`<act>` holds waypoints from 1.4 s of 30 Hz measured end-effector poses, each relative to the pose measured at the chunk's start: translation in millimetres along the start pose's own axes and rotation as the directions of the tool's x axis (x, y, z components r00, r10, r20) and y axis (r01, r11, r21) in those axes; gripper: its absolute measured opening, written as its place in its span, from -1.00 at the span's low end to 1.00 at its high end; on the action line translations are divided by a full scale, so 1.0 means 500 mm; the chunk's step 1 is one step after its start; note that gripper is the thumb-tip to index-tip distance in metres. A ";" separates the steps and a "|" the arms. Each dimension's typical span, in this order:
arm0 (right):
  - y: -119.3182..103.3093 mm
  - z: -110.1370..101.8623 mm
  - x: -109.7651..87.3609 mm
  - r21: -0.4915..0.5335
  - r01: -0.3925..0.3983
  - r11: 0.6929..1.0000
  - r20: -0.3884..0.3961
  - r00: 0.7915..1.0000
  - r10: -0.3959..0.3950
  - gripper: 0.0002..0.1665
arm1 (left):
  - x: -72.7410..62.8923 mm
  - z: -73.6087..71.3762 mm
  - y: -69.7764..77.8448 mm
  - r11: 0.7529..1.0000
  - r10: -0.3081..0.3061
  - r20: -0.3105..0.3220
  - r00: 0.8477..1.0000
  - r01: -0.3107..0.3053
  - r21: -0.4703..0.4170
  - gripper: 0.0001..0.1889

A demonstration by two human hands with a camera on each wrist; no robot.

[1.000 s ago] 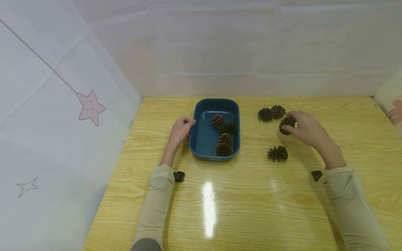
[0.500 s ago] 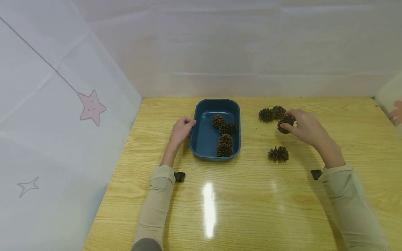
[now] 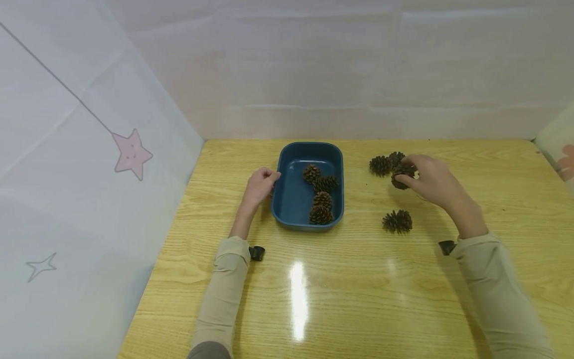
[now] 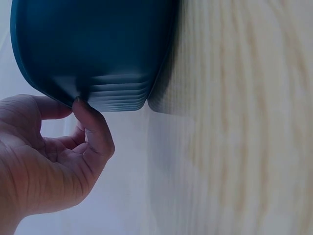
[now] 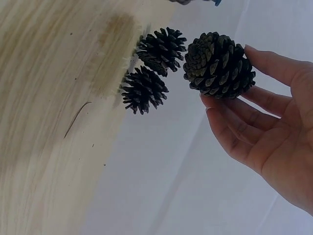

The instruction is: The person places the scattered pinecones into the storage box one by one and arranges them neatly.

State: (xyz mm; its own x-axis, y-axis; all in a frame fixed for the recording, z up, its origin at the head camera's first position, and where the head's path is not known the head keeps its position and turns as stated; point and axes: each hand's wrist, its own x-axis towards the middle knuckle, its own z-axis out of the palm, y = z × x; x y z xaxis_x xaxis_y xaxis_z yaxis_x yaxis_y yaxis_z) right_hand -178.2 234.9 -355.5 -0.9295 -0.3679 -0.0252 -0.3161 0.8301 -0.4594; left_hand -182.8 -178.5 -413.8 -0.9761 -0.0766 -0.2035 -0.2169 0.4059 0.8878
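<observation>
My left hand (image 3: pixel 260 187) pinches the left rim of a blue rectangular dish (image 3: pixel 287 202), thumb and fingers on its edge in the left wrist view. Several brown pine cones (image 3: pixel 320 215) lie along the dish's right side. My right hand (image 3: pixel 432 182) holds a pine cone (image 5: pixel 218 66) between thumb and fingertips, raised over the table right of the dish. Just beyond it, two more pine cones (image 5: pixel 145 89) lie side by side on the table. Another pine cone (image 3: pixel 397 221) rests nearer to me, below the right hand.
The wooden table (image 3: pixel 350 289) ends at a pale covered wall (image 3: pixel 309 75) behind the dish. At the left stands a white sheet (image 3: pixel 80 189) with a pink star on it. A thin dark needle (image 5: pixel 77 120) lies on the tabletop in the right wrist view.
My right hand has moved slightly left with the pine cone, closer to the two cones at the back. My left hand stays on the dish's rim.
</observation>
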 end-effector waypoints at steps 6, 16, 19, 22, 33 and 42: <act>-0.009 0.000 0.004 0.003 0.002 1.000 0.003 1.000 -0.002 -0.35 | 0.000 0.000 0.000 1.000 -0.002 0.002 1.000 0.002 0.000 -0.67; -0.024 0.001 0.012 -0.003 0.011 1.000 0.008 1.000 -0.011 -0.35 | -0.002 0.000 0.001 1.000 -0.002 -0.004 1.000 0.002 -0.003 -0.69; -0.027 0.001 0.014 -0.001 0.021 1.000 0.005 1.000 -0.021 -0.35 | -0.002 0.000 0.001 1.000 0.000 -0.006 1.000 0.000 0.000 -0.69; -0.032 0.002 0.015 0.006 0.032 0.999 -0.007 0.999 -0.032 -0.37 | -0.002 0.000 0.001 1.000 0.002 -0.007 1.000 -0.002 0.003 -0.69; -0.048 0.002 0.016 0.006 0.057 0.998 -0.028 0.998 -0.057 -0.43 | -0.004 0.000 0.001 1.000 0.016 -0.002 1.000 -0.016 0.019 -0.69; -0.073 0.007 0.029 -0.013 0.066 0.998 -0.020 0.998 -0.067 -0.40 | -0.007 -0.001 0.003 1.000 0.009 -0.002 1.000 -0.009 -0.001 -0.69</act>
State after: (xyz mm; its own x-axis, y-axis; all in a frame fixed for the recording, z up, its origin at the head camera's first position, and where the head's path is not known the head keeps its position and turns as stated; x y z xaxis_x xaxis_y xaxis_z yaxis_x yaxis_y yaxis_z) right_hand -179.2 197.6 -342.3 -0.9099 -0.4141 0.0230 -0.3795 0.8091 -0.4487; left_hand -179.7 -178.0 -411.4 -0.9780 -0.0748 -0.1946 -0.2081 0.4053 0.8902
